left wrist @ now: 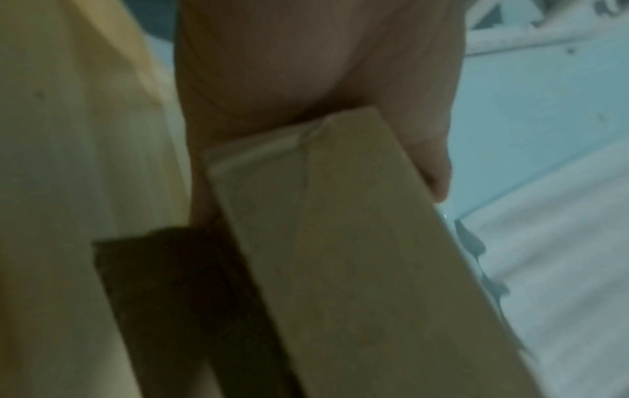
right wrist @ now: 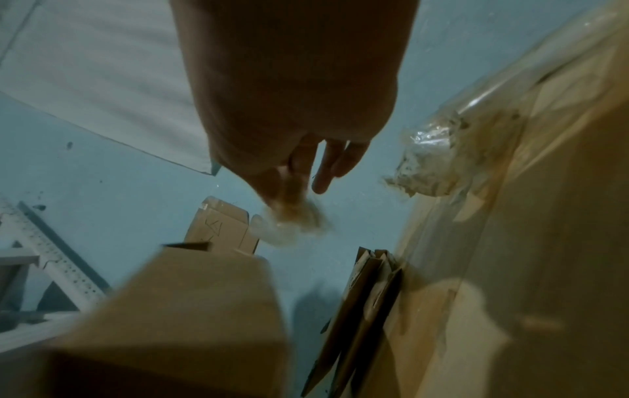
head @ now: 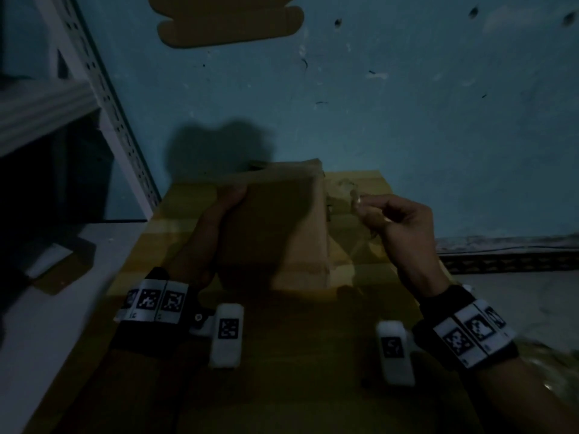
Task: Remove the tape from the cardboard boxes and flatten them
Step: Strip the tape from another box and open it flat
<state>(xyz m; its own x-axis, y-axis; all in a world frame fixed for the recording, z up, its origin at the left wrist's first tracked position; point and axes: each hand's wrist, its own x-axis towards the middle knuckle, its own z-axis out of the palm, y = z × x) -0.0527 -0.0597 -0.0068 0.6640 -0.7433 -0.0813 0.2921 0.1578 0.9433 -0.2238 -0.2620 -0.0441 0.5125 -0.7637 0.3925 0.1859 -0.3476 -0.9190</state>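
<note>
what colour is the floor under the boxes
Blue-green, with dark specks; the floor shows best in the head view.

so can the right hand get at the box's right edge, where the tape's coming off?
Probably yes. The right hand pinches the peeled tape just beside the box, nothing between them; the left hand grips the opposite side.

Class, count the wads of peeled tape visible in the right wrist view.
2: one tape wad pinched by the right hand, another crumpled wad on the large cardboard at right. Others may be hidden.

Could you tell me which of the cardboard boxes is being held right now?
The small box in the left hand; the flattened one lies untouched on the floor.
</note>
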